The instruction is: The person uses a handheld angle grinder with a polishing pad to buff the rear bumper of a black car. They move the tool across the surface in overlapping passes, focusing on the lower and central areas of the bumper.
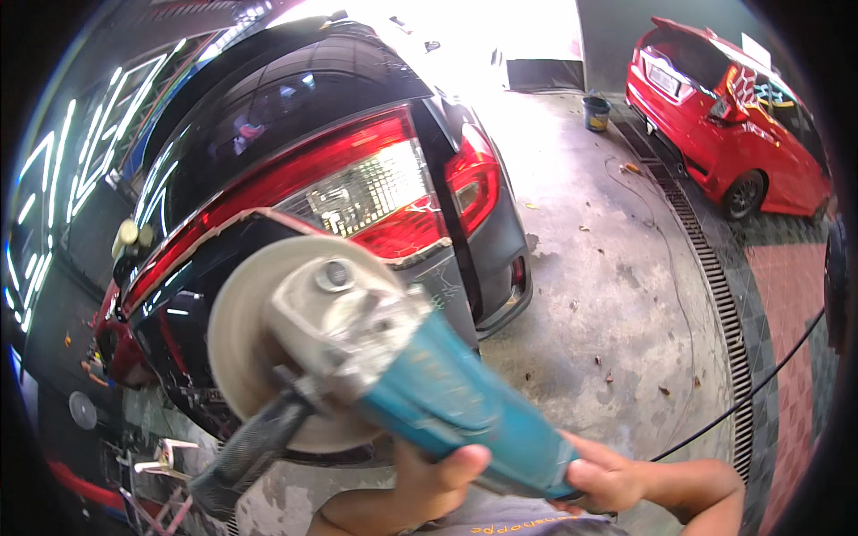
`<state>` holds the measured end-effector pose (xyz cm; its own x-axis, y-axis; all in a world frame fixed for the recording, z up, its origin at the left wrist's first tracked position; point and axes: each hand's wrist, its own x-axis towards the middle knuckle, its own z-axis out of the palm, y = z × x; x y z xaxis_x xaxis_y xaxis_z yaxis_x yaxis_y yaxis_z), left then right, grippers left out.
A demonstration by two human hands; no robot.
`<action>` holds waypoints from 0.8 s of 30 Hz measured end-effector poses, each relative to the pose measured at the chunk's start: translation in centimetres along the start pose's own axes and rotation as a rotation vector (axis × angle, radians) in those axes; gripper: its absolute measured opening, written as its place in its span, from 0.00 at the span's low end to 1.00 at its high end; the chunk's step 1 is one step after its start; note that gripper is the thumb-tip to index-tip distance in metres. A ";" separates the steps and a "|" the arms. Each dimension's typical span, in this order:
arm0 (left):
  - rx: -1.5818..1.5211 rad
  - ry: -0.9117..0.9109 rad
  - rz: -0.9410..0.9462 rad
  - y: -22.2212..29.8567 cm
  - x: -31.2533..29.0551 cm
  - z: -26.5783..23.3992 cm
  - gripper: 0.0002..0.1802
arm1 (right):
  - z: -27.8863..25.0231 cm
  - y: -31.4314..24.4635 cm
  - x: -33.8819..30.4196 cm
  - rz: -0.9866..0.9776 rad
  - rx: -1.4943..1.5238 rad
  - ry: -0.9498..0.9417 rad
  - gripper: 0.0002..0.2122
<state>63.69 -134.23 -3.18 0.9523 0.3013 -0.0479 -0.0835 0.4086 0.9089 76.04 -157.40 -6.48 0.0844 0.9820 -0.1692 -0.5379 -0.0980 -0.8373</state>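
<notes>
A teal rotary polisher [465, 406] with a scuffed metal head fills the lower middle. Its round off-white pad [237, 313] is blurred and faces the rear of a dark car [295, 98]. Whether the pad touches the paint is hidden. My left hand [433, 478] grips the underside of the body, thumb along its near side. Wrapped round the tail end is my right hand [603, 473]. The black side handle [250, 456] sticks out lower left with no hand on it. Beyond the pad, a tan strip edges the red and clear tail light [371, 192].
A black cord [742, 402] runs in from the right towards the polisher's tail. Over the concrete floor [581, 295] lie a thin cable and scattered leaves. A drain grate [715, 286], a dark bucket [596, 113] and a red car [715, 107] are at the right.
</notes>
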 end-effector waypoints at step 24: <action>0.107 -0.092 0.215 -1.4 2.7 4.8 0.33 | 0.0 -1.8 -6.4 0.077 -0.115 0.391 0.37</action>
<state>67.84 -138.16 -2.63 0.9391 0.2895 0.1850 -0.2603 0.2481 0.9331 76.45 -163.49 -3.86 0.3716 0.8380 -0.3997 -0.4594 -0.2082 -0.8635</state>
